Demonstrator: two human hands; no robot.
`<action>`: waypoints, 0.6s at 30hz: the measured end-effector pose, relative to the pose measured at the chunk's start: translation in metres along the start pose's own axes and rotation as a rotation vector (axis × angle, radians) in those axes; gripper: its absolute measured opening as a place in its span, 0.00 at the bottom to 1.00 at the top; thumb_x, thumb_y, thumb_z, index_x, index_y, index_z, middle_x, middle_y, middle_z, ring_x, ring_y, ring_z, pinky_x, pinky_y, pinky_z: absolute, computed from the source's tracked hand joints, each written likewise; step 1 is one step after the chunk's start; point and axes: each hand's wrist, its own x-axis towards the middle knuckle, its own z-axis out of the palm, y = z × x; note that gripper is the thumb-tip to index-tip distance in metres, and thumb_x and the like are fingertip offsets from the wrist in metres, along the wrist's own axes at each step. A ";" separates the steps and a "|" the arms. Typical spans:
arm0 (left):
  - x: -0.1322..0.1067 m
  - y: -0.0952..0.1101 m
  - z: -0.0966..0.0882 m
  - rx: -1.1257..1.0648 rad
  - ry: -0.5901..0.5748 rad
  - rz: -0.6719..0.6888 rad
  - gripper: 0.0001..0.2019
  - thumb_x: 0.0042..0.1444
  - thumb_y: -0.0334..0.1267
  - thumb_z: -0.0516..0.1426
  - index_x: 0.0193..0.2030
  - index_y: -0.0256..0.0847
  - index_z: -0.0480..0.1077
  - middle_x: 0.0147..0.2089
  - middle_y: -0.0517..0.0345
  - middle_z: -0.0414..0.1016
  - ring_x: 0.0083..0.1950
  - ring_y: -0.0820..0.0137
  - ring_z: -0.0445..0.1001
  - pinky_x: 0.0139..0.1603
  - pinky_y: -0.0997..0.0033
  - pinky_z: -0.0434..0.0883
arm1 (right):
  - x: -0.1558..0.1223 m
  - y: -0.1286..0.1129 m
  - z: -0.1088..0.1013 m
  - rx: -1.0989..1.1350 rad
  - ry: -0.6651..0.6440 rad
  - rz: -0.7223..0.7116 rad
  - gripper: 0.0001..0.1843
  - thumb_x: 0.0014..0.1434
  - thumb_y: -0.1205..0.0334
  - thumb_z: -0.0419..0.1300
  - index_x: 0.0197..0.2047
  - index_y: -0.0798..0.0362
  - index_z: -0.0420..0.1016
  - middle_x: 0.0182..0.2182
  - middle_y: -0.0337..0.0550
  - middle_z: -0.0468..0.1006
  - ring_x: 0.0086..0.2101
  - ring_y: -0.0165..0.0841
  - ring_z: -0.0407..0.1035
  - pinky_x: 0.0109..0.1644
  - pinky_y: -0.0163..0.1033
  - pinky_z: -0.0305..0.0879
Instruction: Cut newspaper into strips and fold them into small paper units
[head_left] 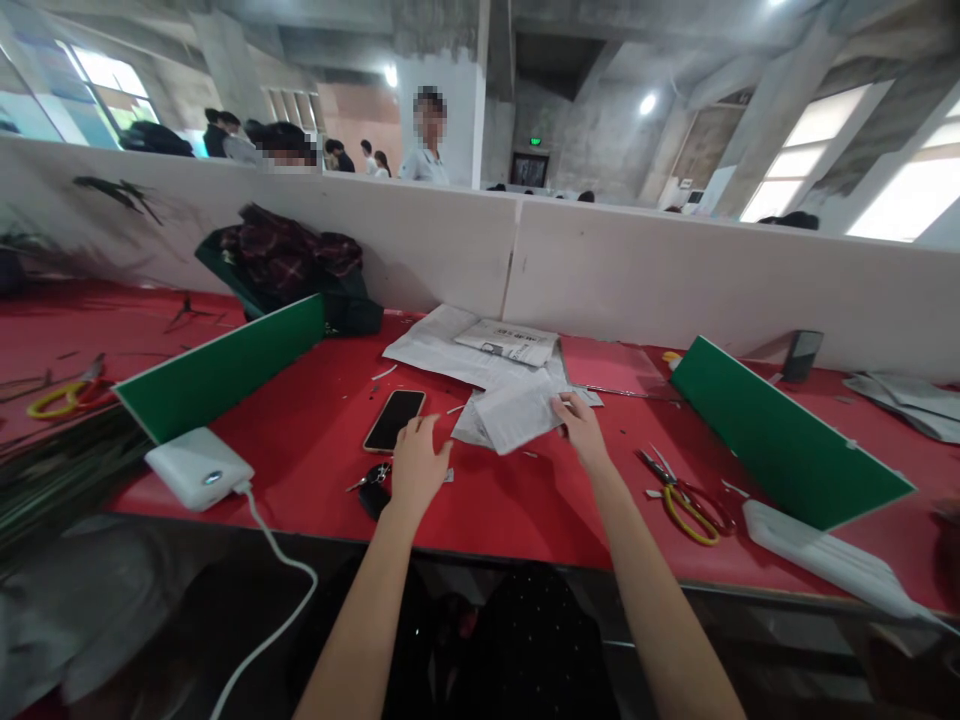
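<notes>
My right hand [582, 428] pinches the right edge of a folded sheet of newspaper [517, 412], which is tilted over other paper on the red tabletop [487, 510]. To the left, my left hand [420, 460] hovers with its fingers apart and bent, holding nothing. Its fingertips are close to the right side of a smartphone [395, 420] lying screen up. Just left of that wrist lie keys with a dark fob [373, 492], partly covered by my arm. Behind my hands, more newspaper [442, 345] is spread, with a folded printed newspaper [510, 342] on top.
Green dividers stand left [225, 365] and right [780, 440]. Yellow-and-red-handled scissors or pliers [690, 505] lie right of my right forearm. White power banks sit at left [199, 468] and right [825, 560]. A pink folder-like sheet [615, 367] lies before the white partition [675, 270].
</notes>
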 end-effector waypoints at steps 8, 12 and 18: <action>-0.027 0.062 0.026 -1.141 -0.581 -0.187 0.36 0.44 0.42 0.63 0.60 0.41 0.55 0.53 0.45 0.69 0.54 0.61 0.68 0.53 0.62 0.64 | -0.030 -0.026 -0.050 -0.115 -0.320 -0.094 0.16 0.49 0.50 0.60 0.34 0.54 0.75 0.24 0.36 0.70 0.22 0.26 0.57 0.25 0.32 0.51; -0.049 0.083 0.055 -1.215 -0.740 -0.215 0.22 0.42 0.39 0.64 0.44 0.32 0.70 0.45 0.43 0.74 0.46 0.59 0.73 0.48 0.60 0.67 | -0.048 -0.020 -0.077 -0.200 -0.289 -0.059 0.18 0.50 0.49 0.59 0.37 0.54 0.75 0.28 0.39 0.74 0.26 0.29 0.63 0.28 0.33 0.56; -0.052 0.095 0.085 -1.207 -0.698 -0.250 0.18 0.42 0.38 0.64 0.40 0.32 0.71 0.39 0.46 0.76 0.42 0.61 0.74 0.45 0.63 0.68 | -0.055 -0.001 -0.093 -0.216 -0.307 0.006 0.17 0.49 0.49 0.59 0.35 0.53 0.74 0.26 0.39 0.73 0.23 0.27 0.62 0.24 0.31 0.57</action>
